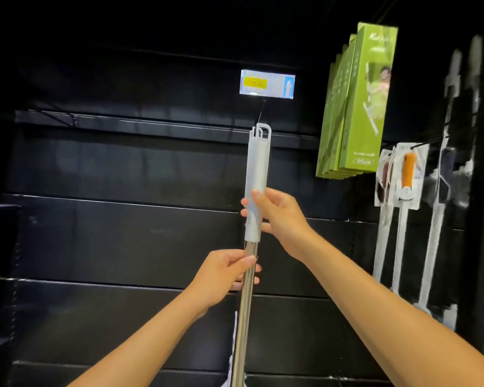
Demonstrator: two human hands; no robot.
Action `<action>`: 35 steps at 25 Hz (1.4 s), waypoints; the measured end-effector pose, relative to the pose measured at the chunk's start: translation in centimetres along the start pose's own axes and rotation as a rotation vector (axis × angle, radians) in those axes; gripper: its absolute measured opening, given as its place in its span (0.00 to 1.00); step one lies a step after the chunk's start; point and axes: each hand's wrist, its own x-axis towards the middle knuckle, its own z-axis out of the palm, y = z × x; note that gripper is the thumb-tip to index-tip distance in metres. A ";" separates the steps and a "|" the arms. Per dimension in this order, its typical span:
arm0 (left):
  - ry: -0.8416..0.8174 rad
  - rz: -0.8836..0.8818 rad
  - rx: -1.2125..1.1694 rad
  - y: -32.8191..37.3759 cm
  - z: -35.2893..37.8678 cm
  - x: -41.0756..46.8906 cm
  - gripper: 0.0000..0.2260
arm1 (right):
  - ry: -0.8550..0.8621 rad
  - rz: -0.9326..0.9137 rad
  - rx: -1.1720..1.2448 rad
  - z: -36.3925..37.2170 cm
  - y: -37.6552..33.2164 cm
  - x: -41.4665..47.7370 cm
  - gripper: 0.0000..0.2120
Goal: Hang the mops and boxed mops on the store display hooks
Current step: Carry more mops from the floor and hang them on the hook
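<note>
I hold a mop (258, 166) upright in front of the black display wall. It has a pale grey plastic handle with a hanging loop at the top and a steel pole below. My right hand (274, 216) grips the lower part of the grey handle. My left hand (224, 275) grips the steel pole just under it. The loop sits at a thin black display hook (261, 111) that carries a price tag (267, 83); I cannot tell whether the loop is on the hook. More grey loops show behind the one I hold.
Several green boxed mops (358, 107) hang at the upper right. Carded brushes (408, 174) and long white-handled tools (436, 238) hang further right. The black slatted wall (123, 233) stretches left, with another bare hook (62, 115) at the upper left.
</note>
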 end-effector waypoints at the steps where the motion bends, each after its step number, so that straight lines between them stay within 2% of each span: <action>1: -0.001 0.010 -0.002 0.5 -0.1 0.5 0.10 | 0.000 -0.003 -0.002 -0.1 -0.4 0.7 0.15; 6: -0.011 0.029 -0.006 3.1 -0.7 3.1 0.09 | 0.037 -0.047 -0.065 -0.5 -2.2 3.9 0.17; 13: -0.025 0.065 -0.008 4.6 -0.9 5.7 0.09 | 0.074 -0.089 -0.079 -1.1 -3.6 6.4 0.15; 17: -0.012 0.047 -0.005 3.3 -0.9 6.8 0.09 | 0.080 -0.061 -0.089 -1.1 -2.2 7.3 0.06; 19: -0.004 0.028 -0.009 2.3 -0.9 7.4 0.09 | 0.091 -0.039 -0.095 -1.0 -1.1 7.8 0.05; 23: 0.035 -0.009 0.002 0.8 -1.0 9.0 0.09 | 0.106 0.008 -0.113 -0.5 0.9 9.5 0.10; 26: 0.050 -0.012 0.013 0.0 -1.2 10.5 0.09 | 0.134 0.041 -0.113 -0.3 2.1 11.0 0.08; 35: 0.063 -0.039 0.022 -1.8 -2.0 13.5 0.11 | 0.215 0.082 -0.108 0.3 4.1 14.0 0.17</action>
